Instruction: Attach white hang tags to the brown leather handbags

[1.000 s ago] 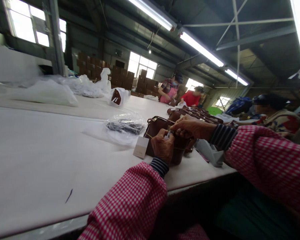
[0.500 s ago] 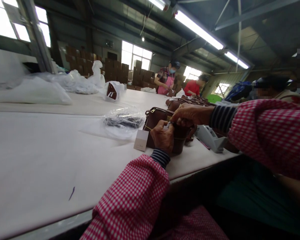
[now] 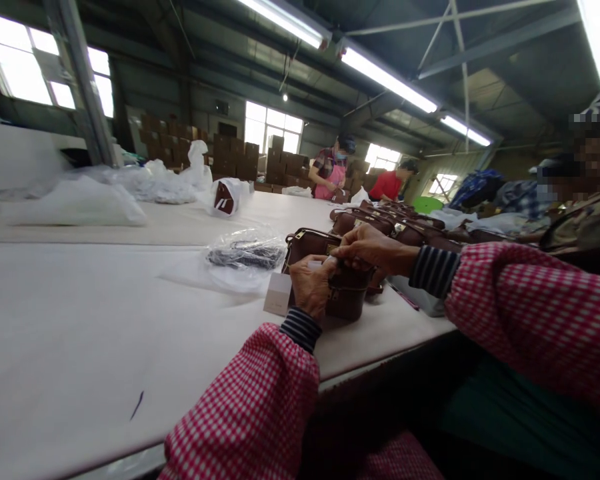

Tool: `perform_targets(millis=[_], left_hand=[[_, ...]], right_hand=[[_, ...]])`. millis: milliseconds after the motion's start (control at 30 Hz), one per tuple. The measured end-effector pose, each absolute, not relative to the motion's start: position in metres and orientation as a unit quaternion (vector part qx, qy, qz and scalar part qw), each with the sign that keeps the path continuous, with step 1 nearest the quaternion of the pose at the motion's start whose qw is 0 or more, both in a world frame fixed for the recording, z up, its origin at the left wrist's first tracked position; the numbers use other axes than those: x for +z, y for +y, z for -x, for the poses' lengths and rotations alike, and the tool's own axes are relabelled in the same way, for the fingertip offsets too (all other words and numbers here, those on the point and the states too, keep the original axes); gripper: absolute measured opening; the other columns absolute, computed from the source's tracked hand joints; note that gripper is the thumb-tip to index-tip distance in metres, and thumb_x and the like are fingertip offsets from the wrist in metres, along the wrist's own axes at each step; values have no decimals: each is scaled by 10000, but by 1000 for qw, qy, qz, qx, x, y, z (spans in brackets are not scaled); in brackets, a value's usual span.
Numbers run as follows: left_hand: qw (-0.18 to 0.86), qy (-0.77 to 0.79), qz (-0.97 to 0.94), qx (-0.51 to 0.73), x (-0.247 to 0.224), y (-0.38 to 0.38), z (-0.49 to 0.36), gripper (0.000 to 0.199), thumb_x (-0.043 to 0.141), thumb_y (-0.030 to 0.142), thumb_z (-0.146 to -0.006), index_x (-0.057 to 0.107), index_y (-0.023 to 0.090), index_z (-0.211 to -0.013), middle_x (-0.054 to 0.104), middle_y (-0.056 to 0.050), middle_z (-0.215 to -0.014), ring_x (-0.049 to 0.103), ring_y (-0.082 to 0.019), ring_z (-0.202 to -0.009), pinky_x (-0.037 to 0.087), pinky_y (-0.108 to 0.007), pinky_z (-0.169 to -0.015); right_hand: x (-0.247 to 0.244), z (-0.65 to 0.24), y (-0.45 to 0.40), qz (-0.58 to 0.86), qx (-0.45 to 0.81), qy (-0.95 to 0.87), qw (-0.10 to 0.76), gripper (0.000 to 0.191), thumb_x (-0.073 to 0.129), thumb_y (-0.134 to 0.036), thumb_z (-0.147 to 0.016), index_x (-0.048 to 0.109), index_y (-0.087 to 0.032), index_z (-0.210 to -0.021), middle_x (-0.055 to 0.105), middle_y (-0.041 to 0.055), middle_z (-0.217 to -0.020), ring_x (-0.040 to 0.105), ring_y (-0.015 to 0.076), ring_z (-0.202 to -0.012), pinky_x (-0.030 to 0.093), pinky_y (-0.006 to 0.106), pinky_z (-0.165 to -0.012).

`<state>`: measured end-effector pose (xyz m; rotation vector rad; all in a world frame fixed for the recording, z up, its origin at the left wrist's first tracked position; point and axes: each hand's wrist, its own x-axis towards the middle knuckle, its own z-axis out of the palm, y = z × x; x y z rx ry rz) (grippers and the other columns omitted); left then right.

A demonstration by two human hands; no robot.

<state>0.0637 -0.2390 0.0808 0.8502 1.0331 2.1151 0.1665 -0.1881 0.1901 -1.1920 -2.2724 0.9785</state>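
- Since the earlier frame my view has swung slightly; the bag sits a little lower, both hands still at its top.
- My left hand is curled against the bag's near face, fingers pinched on something small and pale; the white tag hangs just beside it.
- My right hand rests on the bag's top edge, fingers closed there.
- The bag stands upright on the table, near its edge, between a plastic packet and a row of bags.

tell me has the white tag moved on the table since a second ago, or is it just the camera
Cannot tell: the view shifts. The white tag remains just below the clear plastic bag, left of the brown bag.
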Motion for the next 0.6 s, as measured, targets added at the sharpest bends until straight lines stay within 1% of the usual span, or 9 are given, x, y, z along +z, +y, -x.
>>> perform_targets(millis=[100,233,333,400,433,533,600], left_hand=[[338,381,-313,802,80,-238,-63,184,789,304,-648,710,143,-692,680,4,-580,555,-106,-533,397,-232,-545],[363,377,-286,803,82,-237,-63,239,828,304,-607,717,123,-717,697,-15,-577,588,-114,-540,411,-232,-560],[378,375,-257,807,88,-239,-65,223,826,263,-586,709,111,-700,704,-30,-572,604,-118,-547,416,-227,-565],[389,377,-235,807,93,-241,-68,199,813,241,-578,700,114,-682,697,-28,-554,588,-109,-527,397,-217,-543],[395,379,-225,806,96,-242,-69,185,805,228,-573,696,118,-675,691,-23,-542,574,-102,-512,380,-211,-527],[406,387,-212,800,101,-247,-71,160,785,211,-565,689,125,-660,678,-17,-519,512,-77,-452,305,-198,-465],[418,389,-213,793,102,-249,-72,160,781,214,-569,685,120,-654,675,-17,-517,432,-46,-398,236,-192,-424]], right_hand=[[188,-172,-185,406,365,-813,201,291,771,-240,-806,615,-134,-585,570,-4,-495,475,53,-412,352,138,-372],[191,-180,-177,389,427,-803,147,170,757,-241,-801,674,-131,-701,663,33,-587,569,78,-483,404,131,-411],[192,-184,-175,367,436,-811,133,78,711,-185,-804,684,-127,-759,709,53,-659,611,88,-519,433,128,-423],[191,-184,-176,357,426,-819,145,30,690,-135,-789,663,-129,-777,724,60,-684,644,107,-546,456,135,-424],[189,-183,-176,355,416,-823,155,45,679,-110,-779,644,-134,-792,726,58,-680,657,120,-550,465,143,-419],[185,-183,-178,346,377,-840,181,172,643,-49,-750,574,-160,-862,728,45,-671,682,158,-550,488,177,-398],[182,-184,-178,334,362,-849,190,215,626,-40,-743,543,-172,-891,734,45,-695,697,178,-569,499,193,-396]])
